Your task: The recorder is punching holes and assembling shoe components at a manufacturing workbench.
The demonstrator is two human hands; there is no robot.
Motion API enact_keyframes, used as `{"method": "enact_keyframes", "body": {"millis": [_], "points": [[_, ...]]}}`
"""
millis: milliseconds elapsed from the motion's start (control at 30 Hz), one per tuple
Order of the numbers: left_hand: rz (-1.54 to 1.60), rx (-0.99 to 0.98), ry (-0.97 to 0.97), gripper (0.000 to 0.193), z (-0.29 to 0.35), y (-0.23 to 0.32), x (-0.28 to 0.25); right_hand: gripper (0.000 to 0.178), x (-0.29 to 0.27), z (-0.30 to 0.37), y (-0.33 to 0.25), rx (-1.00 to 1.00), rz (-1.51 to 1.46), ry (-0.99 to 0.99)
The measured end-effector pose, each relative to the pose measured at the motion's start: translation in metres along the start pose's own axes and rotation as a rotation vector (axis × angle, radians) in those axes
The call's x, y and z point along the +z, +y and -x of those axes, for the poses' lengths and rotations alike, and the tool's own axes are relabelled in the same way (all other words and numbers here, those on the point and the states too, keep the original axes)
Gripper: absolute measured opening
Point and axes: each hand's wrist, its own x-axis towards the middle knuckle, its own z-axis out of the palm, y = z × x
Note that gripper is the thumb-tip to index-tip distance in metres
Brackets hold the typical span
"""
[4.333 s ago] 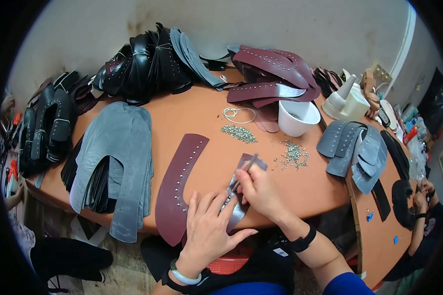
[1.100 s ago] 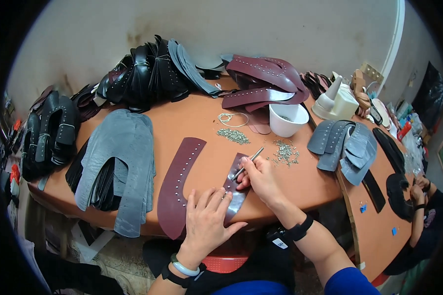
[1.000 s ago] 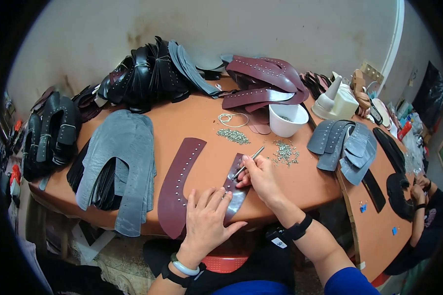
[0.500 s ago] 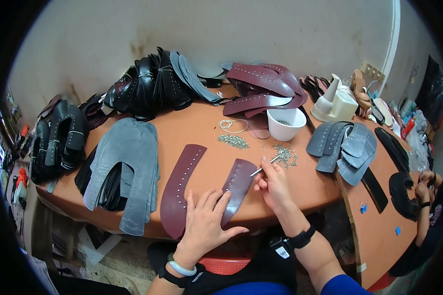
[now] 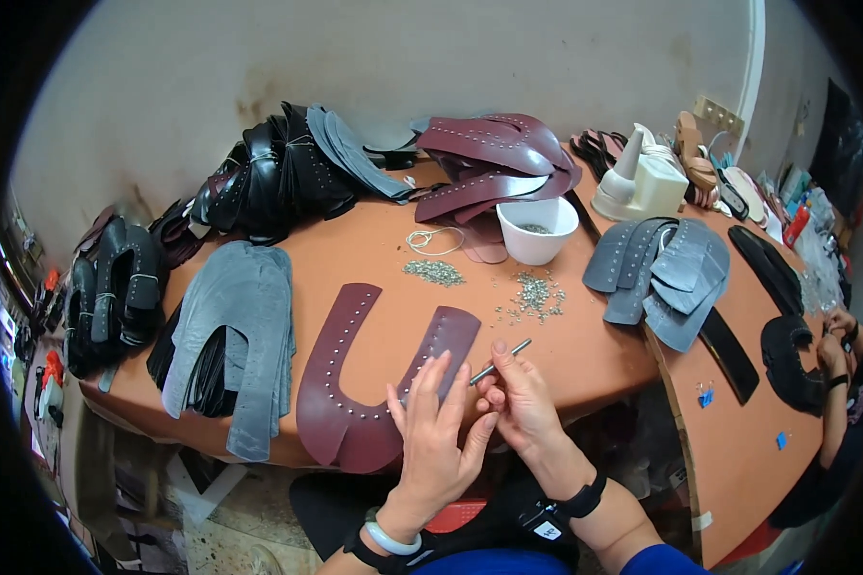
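Observation:
My right hand (image 5: 527, 407) pinches a thin metal rod (image 5: 501, 361) between thumb and fingers, its upper end tilted up to the right. Close beside it, my left hand (image 5: 433, 436) is raised over the right half of a U-shaped maroon leather piece (image 5: 321, 417), fingers stretched and thumb apart. Silver studs line the piece's inner edge, and part of it is hidden behind my left hand. Beyond the piece lie two heaps of small metal studs, a left heap (image 5: 434, 273) and a looser right heap (image 5: 539, 295). A white cup (image 5: 537, 251) holds more studs.
Grey leather pieces (image 5: 235, 287) are stacked at left, black bundles (image 5: 278, 172) and studded maroon pieces (image 5: 499, 163) along the wall. Studded grey pieces (image 5: 662, 273) lie right, near a white container (image 5: 647, 182). Another person's hands (image 5: 837, 340) work at the far right.
My left hand has lifted slightly and moved right, toward my right hand. The rod has swung so its free end now points up and right. The view has shifted a little.

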Motion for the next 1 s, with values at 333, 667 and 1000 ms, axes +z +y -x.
{"method": "enact_keyframes", "body": {"millis": [333,667,1000], "points": [[0.338,-0.143,0.223,0.018,0.004,-0.004,0.005,0.027,0.000,0.017,0.015,-0.126,0.003,0.017],[0.166,-0.064,0.387,0.003,0.007,-0.006,-0.012,0.026,0.009,0.031,0.016,-0.108,-0.048,-0.038],[0.367,-0.254,0.574,0.013,0.011,-0.019,-0.027,0.024,-0.026,0.024,-0.020,-0.139,-0.239,0.213]]}}
